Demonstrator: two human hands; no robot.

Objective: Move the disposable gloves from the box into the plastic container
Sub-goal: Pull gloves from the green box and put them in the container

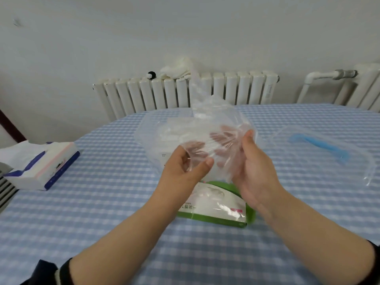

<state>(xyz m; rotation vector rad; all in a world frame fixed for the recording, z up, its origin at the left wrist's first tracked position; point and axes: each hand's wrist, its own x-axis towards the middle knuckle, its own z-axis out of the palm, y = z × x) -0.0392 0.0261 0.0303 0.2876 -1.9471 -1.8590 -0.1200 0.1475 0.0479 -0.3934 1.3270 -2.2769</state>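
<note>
White wall (185, 27); white radiator (156, 93) behind blue-checked table (102, 202).

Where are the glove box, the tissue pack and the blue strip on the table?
glove box (213, 218): head view, green front edge.
tissue pack (52, 161): head view, white top face.
blue strip (320, 146): head view, its middle stretch.

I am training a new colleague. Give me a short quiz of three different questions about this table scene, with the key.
1. True or false: both hands hold the clear, thin disposable plastic gloves.
2. The green and white cardboard glove box lies: A) under the hands B) on the radiator.
3. Fill in: the clear lid with the blue handle lies beside the ___ hand.

Key: 1 true; 2 A; 3 right. The left hand also grips.
</note>
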